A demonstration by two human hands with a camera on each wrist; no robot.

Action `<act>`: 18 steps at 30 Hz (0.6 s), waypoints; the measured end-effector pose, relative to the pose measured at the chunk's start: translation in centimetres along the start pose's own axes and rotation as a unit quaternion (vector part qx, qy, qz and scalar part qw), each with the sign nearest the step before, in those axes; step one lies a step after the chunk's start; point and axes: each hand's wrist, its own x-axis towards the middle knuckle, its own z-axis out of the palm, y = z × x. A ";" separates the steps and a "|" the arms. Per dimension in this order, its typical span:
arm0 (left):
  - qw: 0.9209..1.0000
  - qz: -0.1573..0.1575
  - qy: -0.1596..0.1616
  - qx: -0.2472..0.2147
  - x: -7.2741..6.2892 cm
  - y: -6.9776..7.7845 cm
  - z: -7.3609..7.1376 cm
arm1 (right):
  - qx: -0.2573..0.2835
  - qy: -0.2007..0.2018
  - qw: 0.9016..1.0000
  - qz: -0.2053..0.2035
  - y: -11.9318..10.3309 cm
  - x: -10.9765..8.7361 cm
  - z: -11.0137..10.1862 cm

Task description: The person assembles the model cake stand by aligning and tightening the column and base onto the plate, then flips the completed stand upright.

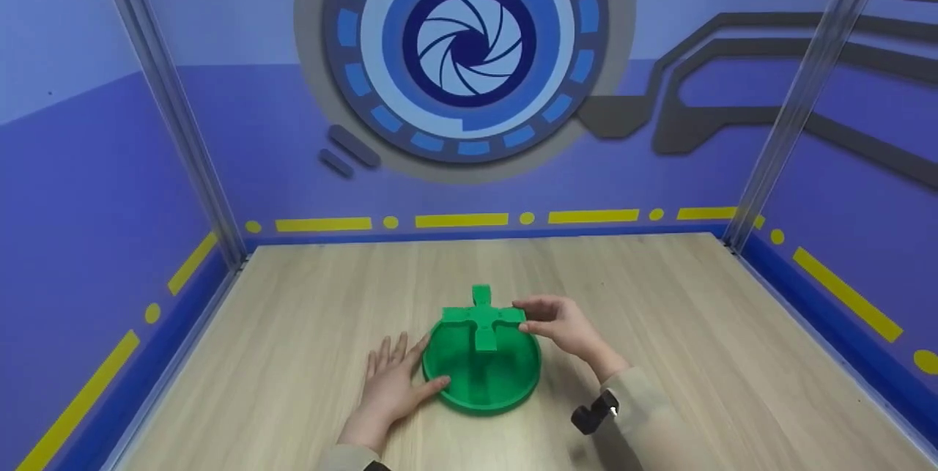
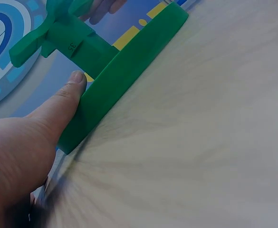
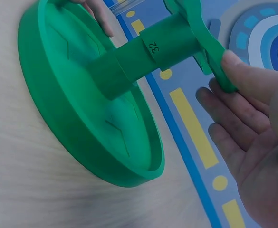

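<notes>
A shallow round green dish (image 1: 484,409) sits on the wooden table, and a stepped green post (image 3: 136,59) rises from its floor. On top of the post is a green cross-shaped handle (image 1: 484,316) with flared arms. My right hand (image 1: 566,324) pinches the handle's right arm between thumb and fingertips. At the dish's left side, my left hand (image 1: 394,383) has its fingers spread straight, the thumb touching the rim. The post bears a small "35" in the left wrist view and "32" in the right wrist view.
The pale wooden table (image 1: 293,324) reaches back to blue panels (image 1: 242,149) with yellow dashes. Metal corner posts (image 1: 176,105) stand at the back left and back right. A small black device (image 1: 595,412) is by the right sleeve.
</notes>
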 end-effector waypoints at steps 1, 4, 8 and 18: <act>1.000 0.000 0.000 -0.001 0.0 0.0 0.0 | 0.002 -0.004 1.000 0.002 0.0 0.0 0.0; 1.000 -0.001 -0.002 -0.005 0.0 0.1 0.0 | 0.010 -0.013 1.000 0.002 -0.1 0.0 -0.1; 1.000 -0.005 -0.004 -0.001 -0.1 0.1 0.0 | 0.009 -0.024 1.000 -0.004 -0.3 -0.2 0.0; 1.000 -0.001 -0.004 0.003 0.0 0.1 0.0 | 0.030 -0.045 0.999 -0.005 -0.9 -0.7 0.7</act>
